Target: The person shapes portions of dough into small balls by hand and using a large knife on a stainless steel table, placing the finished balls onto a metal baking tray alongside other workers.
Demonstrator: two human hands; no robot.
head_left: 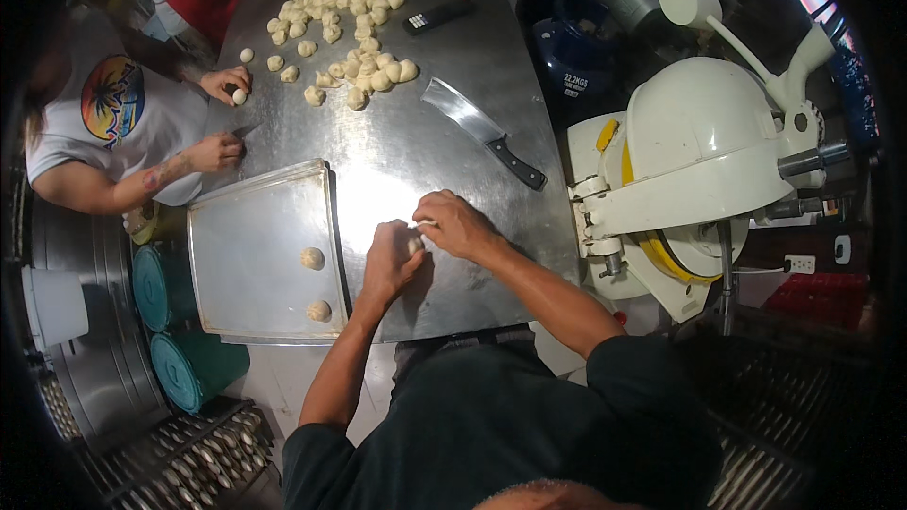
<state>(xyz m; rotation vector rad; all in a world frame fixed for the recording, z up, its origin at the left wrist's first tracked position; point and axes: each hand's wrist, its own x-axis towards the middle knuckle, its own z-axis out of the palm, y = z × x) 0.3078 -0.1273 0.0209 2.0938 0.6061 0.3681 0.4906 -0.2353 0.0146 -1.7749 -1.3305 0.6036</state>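
Observation:
Above the steel table my left hand point(389, 263) is curled around a small piece of dough point(416, 245), mostly hidden by the fingers. Close against it, my right hand point(458, 226) pinches a thin pale strand of dough point(424, 223) between thumb and fingers. Just left of my hands lies a shallow metal tray point(255, 217). Two round dough balls sit apart on its right side, an upper one point(312, 258) and a lower one point(318, 311).
A large knife point(472, 123) with a black handle lies ahead to the right. Beyond are many dough pieces point(331, 9) and a black remote-like object point(438, 16). Co-workers stand left; one person's hand point(225, 84) touches a dough ball. A white mixer point(694, 151) borders the table's right.

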